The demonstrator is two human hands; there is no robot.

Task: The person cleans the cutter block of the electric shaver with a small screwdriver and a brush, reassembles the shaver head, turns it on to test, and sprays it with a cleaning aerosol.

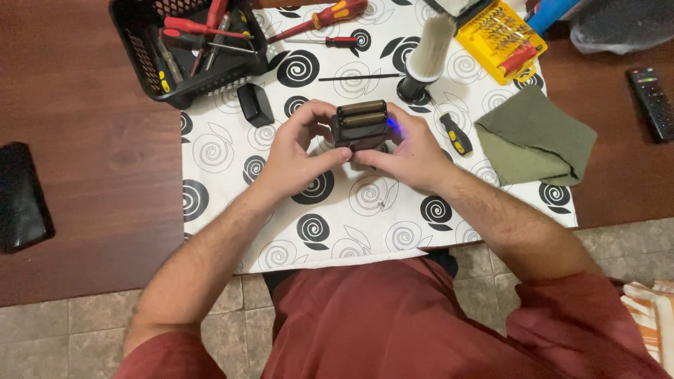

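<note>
i hold the foil shaver (361, 124) in both hands, raised just above the spiral-patterned mat (365, 210) near its middle. my left hand (295, 151) is closed on the shaver's left side, thumb across the lower front; my right hand (414, 151) is closed on the right side, fingers wrapped behind. the two rounded foil bars on top face the camera, and a small blue light shows at the right edge.

handling, as i judge it: the body is rigid plastic, light to moderate in weight, smooth and likely a little slippery. the foil bars look thin and easily dented, so the grip belongs on the flanks of the body, never on the foils.

room to move: the near part of the mat is open down to the desk (105, 154) edge. close behind the shaver stand a brush (427, 52) and a small black cap (255, 104). a yellow-handled screwdriver (455, 133) lies just beside my right hand, and a green cloth (537, 137) farther right. a black basket (151, 63) of tools sits at the far left.
</note>
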